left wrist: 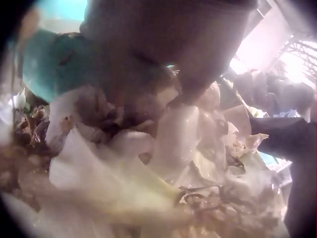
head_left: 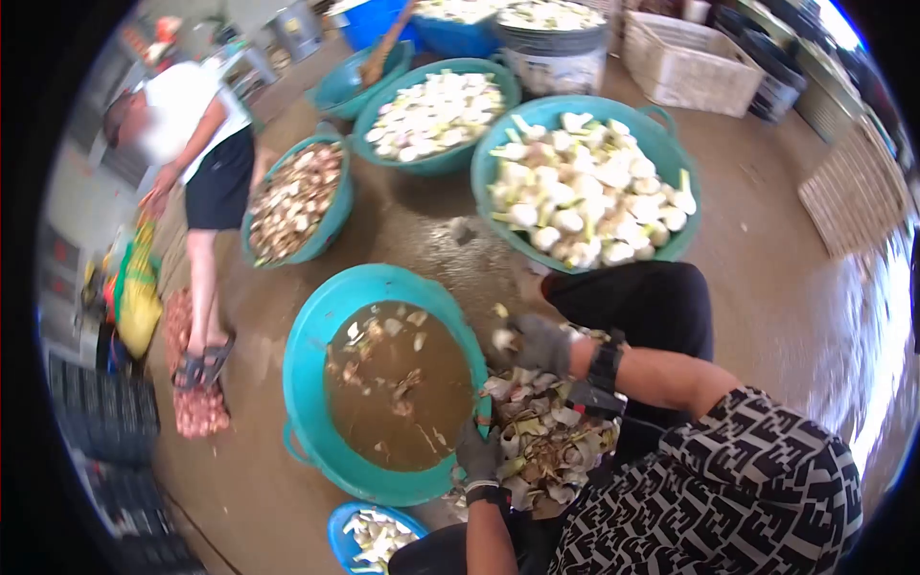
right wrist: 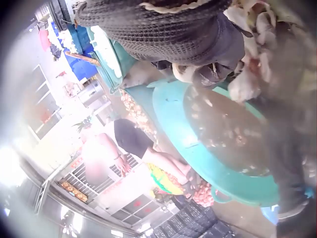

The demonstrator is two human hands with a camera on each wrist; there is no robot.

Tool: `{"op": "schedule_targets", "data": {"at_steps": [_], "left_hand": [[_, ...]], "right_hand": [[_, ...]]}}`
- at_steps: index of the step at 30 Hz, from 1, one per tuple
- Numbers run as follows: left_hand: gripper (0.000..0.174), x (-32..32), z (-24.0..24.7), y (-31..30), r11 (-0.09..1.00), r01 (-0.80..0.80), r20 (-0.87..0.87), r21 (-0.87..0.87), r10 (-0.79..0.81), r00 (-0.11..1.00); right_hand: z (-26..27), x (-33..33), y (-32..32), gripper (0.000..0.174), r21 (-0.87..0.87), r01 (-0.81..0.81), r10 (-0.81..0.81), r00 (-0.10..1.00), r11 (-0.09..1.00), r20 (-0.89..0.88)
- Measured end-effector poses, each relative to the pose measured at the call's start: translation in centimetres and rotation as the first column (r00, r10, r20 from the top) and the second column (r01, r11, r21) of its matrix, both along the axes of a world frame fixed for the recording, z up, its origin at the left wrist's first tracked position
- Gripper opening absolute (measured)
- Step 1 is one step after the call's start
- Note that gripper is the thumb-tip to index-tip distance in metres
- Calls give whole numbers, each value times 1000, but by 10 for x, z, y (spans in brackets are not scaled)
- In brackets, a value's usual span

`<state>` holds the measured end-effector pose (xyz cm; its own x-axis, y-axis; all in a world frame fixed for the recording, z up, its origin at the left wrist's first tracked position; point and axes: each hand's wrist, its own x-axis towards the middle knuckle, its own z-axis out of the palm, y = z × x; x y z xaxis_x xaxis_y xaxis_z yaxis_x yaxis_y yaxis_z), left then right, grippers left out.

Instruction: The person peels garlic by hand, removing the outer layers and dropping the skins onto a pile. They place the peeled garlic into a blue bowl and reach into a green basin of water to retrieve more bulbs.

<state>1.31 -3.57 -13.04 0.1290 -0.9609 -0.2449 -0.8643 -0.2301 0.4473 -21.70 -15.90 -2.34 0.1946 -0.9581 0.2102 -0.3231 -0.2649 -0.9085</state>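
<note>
My right hand, in a dark knit glove, holds a white garlic bulb beside the rim of a large teal tub. In the right wrist view the garlic bulb shows pale between the curled fingers. My left hand, also gloved, is low at the near rim of that tub, over a heap of garlic skins and stems. Up close in the left wrist view, the dark glove hangs over wet peelings; its fingertips are hidden, and I cannot tell what they hold. Murky water with floating scraps fills the tub.
Teal basins of trimmed garlic and of browner cloves stand ahead. A small blue basin with white cloves is near the left knee. Another person stands at left by pink net sacks. A pale crate is behind.
</note>
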Motion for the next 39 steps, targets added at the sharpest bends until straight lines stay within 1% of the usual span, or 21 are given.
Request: {"op": "schedule_targets", "data": {"at_steps": [2, 3, 4, 5, 7, 8, 9, 11, 14, 15, 16, 17, 18, 20, 22, 27, 29, 31, 34, 36, 39], "left_hand": [[44, -10, 0, -1, 999, 6, -8, 37, -6, 1000], [44, -6, -5, -1, 999, 13, -20, 43, -12, 1000], [44, -5, -7, -2, 999, 9, -28, 49, -8, 1000], [44, -10, -3, -2, 999, 3, -24, 51, -2, 1000], [45, -19, 11, -2, 998, -33, -13, 47, 33, 999], [46, -20, 9, -3, 1000, -26, -93, 12, 27, 995], [46, -16, 1, -2, 999, -26, -169, -19, 22, 985], [49, 16, -56, 1, 998, -56, -322, 10, 56, 945], [53, -9, -7, -4, 876, -232, -278, 423, 369, 887], [54, -8, -6, -5, 869, -228, -271, 438, 370, 889], [55, -7, -5, -6, 863, -224, -264, 454, 370, 891], [55, 8, -28, -2, 920, -158, -292, 359, 271, 917], [55, 11, -31, -4, 947, -103, -332, 303, 206, 921], [55, 9, -32, -5, 975, -17, -422, 220, 110, 900], [56, 11, -29, -8, 980, 45, -417, 195, 41, 908], [60, 3, -30, -9, 991, 104, -229, 89, -82, 970], [55, 50, -84, -3, 951, 261, 64, 166, -274, 959], [52, 74, -104, -2, 913, 328, 263, 242, -387, 884], [50, 40, -87, -4, 946, 240, 235, 217, -290, 928], [49, 14, -71, -6, 960, 187, 200, 208, -229, 953], [47, -13, -56, -15, 967, 148, 162, 209, -183, 970]], "right_hand": [[27, -13, -18, 17, -307, 224, -234, 972, 925, 6], [40, -36, -32, 15, -218, 107, -60, 975, 970, 212], [52, -59, -45, 15, -136, -28, 86, 892, 990, 445], [65, -82, -57, 15, -71, -158, 167, 750, 985, 640], [145, -132, -30, 17, -78, -131, 136, 526, 988, 840], [162, -162, -20, 17, 62, -207, -5, 268, 976, 963], [159, -196, -12, 17, 88, 22, -87, 519, 996, 850], [122, -256, 14, 19, 163, 331, -353, 665, 929, 658], [-20, -346, 65, 17, 572, 508, -765, 447, 644, 464], [-73, -360, 96, 14, 566, 573, -802, 485, 593, 349], [-90, -350, 124, 16, 773, 482, -905, 127, 413, 405], [-161, -359, 154, 19, 773, 443, -883, 110, 454, 456], [-156, -342, 182, 20, 779, 512, -917, 343, 362, 201], [-175, -320, 194, 22, 869, 445, -910, 415, 218, 16], [-178, -299, 177, 22, 715, 679, -748, 558, 164, -358], [-149, -269, 95, 38, 341, 752, -487, 636, 564, -599], [-151, -264, 61, 39, 232, 720, -382, 579, 654, -721], [-171, -264, 38, 44, 212, 706, -384, 582, 676, -717], [-183, -267, 12, 49, 160, 739, -489, 576, 655, -655], [-197, -270, 1, 39, 102, 797, -621, 536, 595, -572], [-199, -279, 1, 35, 188, 813, -647, 558, 551, -520]]}}
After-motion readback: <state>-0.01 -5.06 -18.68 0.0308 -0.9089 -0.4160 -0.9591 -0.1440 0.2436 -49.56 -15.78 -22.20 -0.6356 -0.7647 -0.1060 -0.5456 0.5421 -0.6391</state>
